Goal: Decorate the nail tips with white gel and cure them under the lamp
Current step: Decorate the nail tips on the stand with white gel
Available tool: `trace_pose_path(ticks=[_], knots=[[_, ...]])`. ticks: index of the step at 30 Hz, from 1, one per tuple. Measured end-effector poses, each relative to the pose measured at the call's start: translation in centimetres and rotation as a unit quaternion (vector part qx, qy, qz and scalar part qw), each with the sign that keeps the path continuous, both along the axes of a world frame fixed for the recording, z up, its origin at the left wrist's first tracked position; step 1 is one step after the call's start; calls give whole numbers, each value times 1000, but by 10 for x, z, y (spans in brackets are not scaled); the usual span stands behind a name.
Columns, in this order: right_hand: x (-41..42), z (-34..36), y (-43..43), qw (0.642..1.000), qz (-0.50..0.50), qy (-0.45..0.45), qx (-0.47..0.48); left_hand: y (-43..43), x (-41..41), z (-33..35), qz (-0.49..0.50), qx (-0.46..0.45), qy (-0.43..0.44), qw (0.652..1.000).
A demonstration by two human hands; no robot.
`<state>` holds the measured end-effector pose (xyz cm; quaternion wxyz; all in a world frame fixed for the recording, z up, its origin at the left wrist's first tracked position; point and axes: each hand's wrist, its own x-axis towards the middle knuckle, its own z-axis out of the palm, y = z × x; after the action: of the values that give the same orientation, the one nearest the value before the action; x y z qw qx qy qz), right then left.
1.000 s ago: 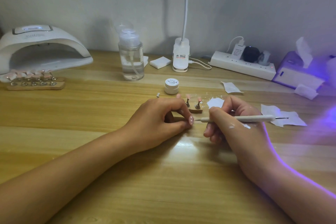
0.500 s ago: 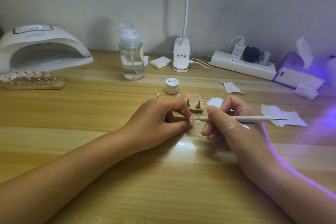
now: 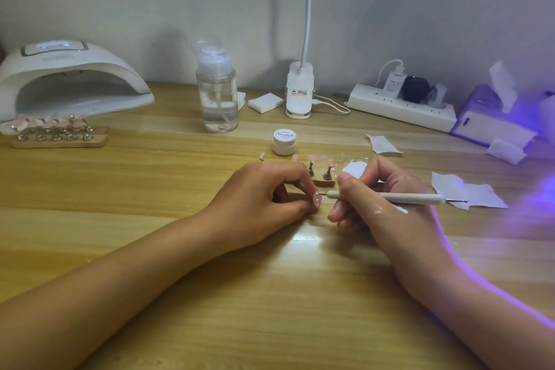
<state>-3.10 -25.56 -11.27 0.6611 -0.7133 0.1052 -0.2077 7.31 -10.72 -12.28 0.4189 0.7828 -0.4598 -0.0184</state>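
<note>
Edged right hand (image 3: pixel 378 201) a touch leftward since the earlier frames, closing on left hand (image 3: pixel 270 195); kept left hand where it was. Pinching pink nail tip (image 3: pixel 316 199) with left fingers curled round it, hand resting on table (image 3: pixel 150 189). Gripping dotting tool (image 3: pixel 411 197) pen-style in right hand, with its metal point touching the face of the nail tip. Can make out small white dots already on that tip, so judging the dotting step as mid-way on this one.

Seeing at least two more pink tips on small stand (image 3: pixel 322 174) just behind the hands; cannot tell whether they are decorated. White gel puddle (image 3: pixel 356 167) just beside the stand, gel jar (image 3: pixel 284 141) capped a little further back. Also white smears on the back of the right hand.

Curing likely still to come: seeing no tips inside lamp (image 3: pixel 69 78), far left, well apart from the hands. Rack of tips (image 3: pixel 57 132) parked just in front of its mouth; too small to tell whether finished.
</note>
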Motion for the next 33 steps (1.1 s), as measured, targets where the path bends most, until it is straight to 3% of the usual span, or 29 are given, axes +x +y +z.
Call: trace_pose_path(ticks=[9,21,33], knots=[[-1,1,-1,1000,-7,5,25,0,0,-1,0,-2,1,1000],[-1,-1,-1,999,-12,36,-30,-1,1,-2,-2,-5,-3,1000],[-1,0,-2,1000,-2,9,10,0,1,-2,-4,-3,0,1000]])
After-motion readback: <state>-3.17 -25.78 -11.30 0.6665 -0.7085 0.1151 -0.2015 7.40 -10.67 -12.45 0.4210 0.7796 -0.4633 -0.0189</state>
